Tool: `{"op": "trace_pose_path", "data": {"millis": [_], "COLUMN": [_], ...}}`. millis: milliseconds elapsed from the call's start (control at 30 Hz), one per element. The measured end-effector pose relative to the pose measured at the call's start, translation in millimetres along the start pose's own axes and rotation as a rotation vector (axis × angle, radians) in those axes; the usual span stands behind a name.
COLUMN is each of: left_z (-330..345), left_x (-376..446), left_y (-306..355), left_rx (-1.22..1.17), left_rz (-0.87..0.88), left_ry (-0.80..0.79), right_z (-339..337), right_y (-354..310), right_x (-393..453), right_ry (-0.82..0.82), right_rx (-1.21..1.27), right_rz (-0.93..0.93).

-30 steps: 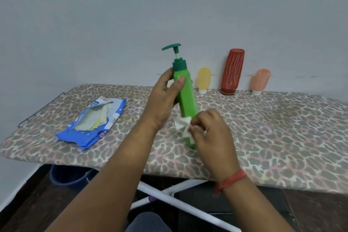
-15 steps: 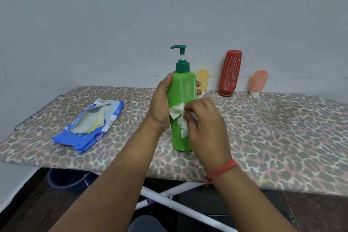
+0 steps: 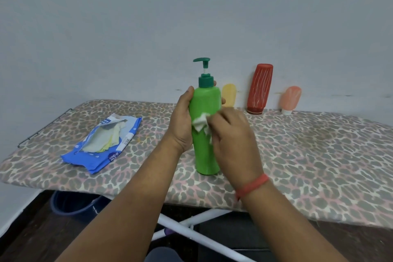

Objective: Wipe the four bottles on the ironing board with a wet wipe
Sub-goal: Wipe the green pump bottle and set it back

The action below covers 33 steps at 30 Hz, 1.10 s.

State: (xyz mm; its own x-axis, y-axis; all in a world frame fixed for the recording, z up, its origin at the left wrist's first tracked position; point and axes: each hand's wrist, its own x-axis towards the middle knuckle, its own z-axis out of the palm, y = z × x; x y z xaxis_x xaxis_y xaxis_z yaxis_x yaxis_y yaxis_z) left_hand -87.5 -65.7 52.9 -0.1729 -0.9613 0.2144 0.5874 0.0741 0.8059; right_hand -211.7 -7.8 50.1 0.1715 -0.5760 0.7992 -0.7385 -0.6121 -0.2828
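A green pump bottle [image 3: 204,151] stands upright on the leopard-print ironing board [image 3: 308,155]. My left hand [image 3: 182,121] grips its upper body from the left, fingertips showing past its right side. My right hand [image 3: 232,140] pinches a crumpled white wet wipe [image 3: 201,122] and presses it against the bottle's front. Along the wall stand a yellow bottle [image 3: 229,94], partly hidden behind the green one, a tall red bottle [image 3: 259,89] and a small peach bottle [image 3: 290,99], all cap down.
An open blue pack of wet wipes [image 3: 102,144] lies on the board's left part. A wire rack [image 3: 42,128] edges the board's left end. Below the board are white legs [image 3: 191,232] and a dark blue bucket [image 3: 72,204].
The green bottle went from tilted and raised to upright on the board. My right hand with the wipe slid up from the bottle's lower part to its middle.
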Motion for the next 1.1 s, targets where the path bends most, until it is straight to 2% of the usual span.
{"op": "trace_pose_path", "data": {"millis": [100,233,300,500,700,800,933,1000,1100], "left_z": [0,5,3,3,6,6,5,5,9], "left_x": [1,0,1,3,0,-1,1,0,-1], "left_y": [-1,-1,-1,1,1,6,7,6,6], "left_rx": [0.037,0.011,-0.012,0.040,0.052,0.055,0.065,0.054,0.016], "left_rz": [0.004,-0.008,-0.003,-0.017,-0.030,-0.039,-0.065,-0.071,-0.086], "left_ry": [0.020,0.000,-0.002,0.041,0.019,0.027,0.007,-0.001,0.011], "right_z": [1,-6,-7,3,-3,3,9,7,5], "right_y": [4,1,-1,0,-7,-6,4,5,2], "right_x": [-20,30,42,-27,37,15,-48,-40,-1], "right_ry": [-0.062,0.086,0.106,-0.071,0.172,0.102,-0.088,-0.091,0.017], "right_rx": [0.004,0.019,0.009,-0.032,-0.032,-0.084,-0.107,-0.097,-0.101], "right_rz": [0.011,-0.005,-0.028,-0.065,-0.045,-0.087,-0.114,-0.108,-0.087]}}
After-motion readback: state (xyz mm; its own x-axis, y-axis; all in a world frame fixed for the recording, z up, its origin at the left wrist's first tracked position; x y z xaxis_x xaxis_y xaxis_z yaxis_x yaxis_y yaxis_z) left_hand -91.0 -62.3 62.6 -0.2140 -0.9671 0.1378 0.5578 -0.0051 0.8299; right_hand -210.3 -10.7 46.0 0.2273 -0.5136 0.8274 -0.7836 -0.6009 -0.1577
